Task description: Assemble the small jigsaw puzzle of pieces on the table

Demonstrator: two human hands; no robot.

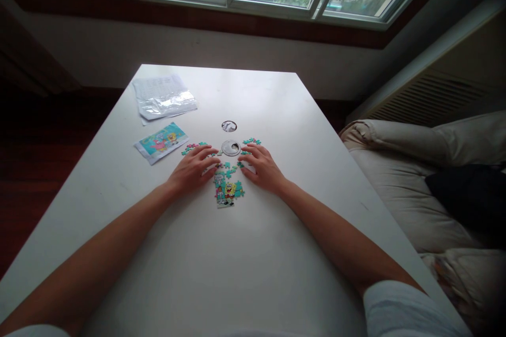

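Note:
A partly joined jigsaw puzzle (227, 193) with cartoon figures on a turquoise ground lies on the white table between my forearms. Just beyond it, loose puzzle pieces (228, 172) are scattered between my hands. My left hand (194, 167) rests palm down with its fingers apart, close to a cluster of pink and turquoise pieces (192, 148). On the other side, my right hand (261, 166) has its fingers spread near more turquoise pieces (251, 141). Both sets of fingertips hide some pieces, and I see nothing gripped in either hand.
A round grey cover (231, 148) with an opening sits in the table (269, 100) beyond the pieces, and a round hole (229, 126) lies farther off. To the left are a printed picture packet (162, 142) and clear plastic over papers (164, 96). A beige sofa (379, 179) stands right.

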